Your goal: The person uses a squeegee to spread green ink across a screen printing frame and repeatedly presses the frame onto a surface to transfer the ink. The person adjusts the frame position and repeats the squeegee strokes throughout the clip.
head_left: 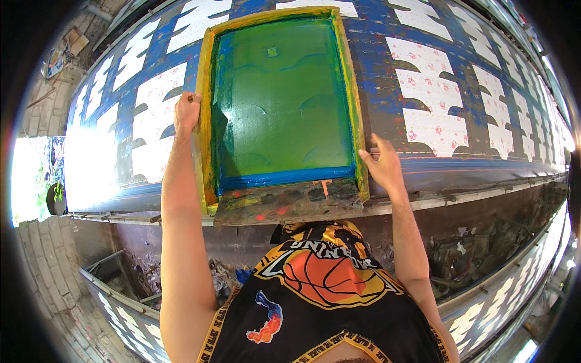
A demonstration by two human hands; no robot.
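Note:
A screen printing frame (206, 121) lies on the long table in front of me, its wooden border smeared with yellow, green and blue. Its green mesh (284, 115) shows faint curved outlines and a small pale square near the far end. My left hand (187, 113) is closed at the frame's left side, fingers curled against the edge. On the opposite side, nearer to me, my right hand (383, 164) has its thumb against the border and its fingers bent; their undersides are hidden. A dark, paint-stained flap (284, 202) extends from the frame's near end.
White cut fabric pieces (426, 91) with small reddish prints lie in rows on the blue-stained table (381, 121), to both sides of the frame. A metal rail (460, 196) runs along its near edge. Below is a littered trough (496, 242); brick paving (51, 260) lies left.

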